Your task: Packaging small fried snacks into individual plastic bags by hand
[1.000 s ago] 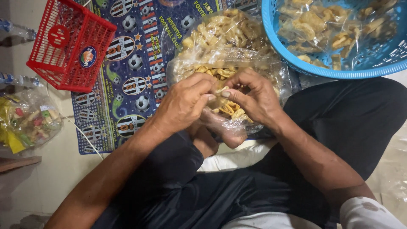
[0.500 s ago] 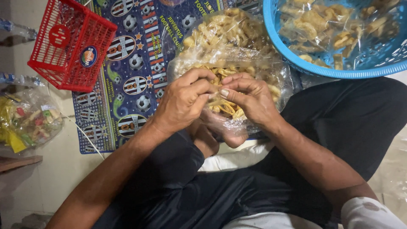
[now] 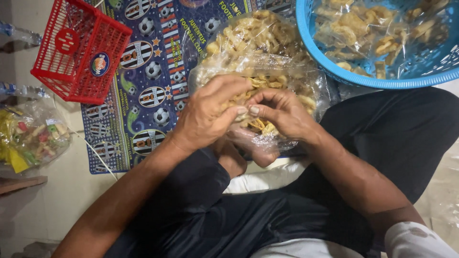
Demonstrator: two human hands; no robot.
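Both your hands, left hand [image 3: 210, 117] and right hand [image 3: 282, 114], pinch the clear snack bag [image 3: 260, 71] closed at its mouth; the blue basket [image 3: 377, 79] waits near.

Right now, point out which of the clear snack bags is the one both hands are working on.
The clear bag of yellow crisps on the lap, pinched by the left hand and right hand. The other bags lie untouched in the blue basket.

Both arms are bare from wrist to elbow. Black trousers [image 3: 392, 138] are worn, with soft folds seen at 6 o'clock. A white sleeve [image 3: 420, 241] with small grey marks is seen at 5 o'clock. The nails on the fingers [image 3: 241, 110] are cut short. No rings are worn.
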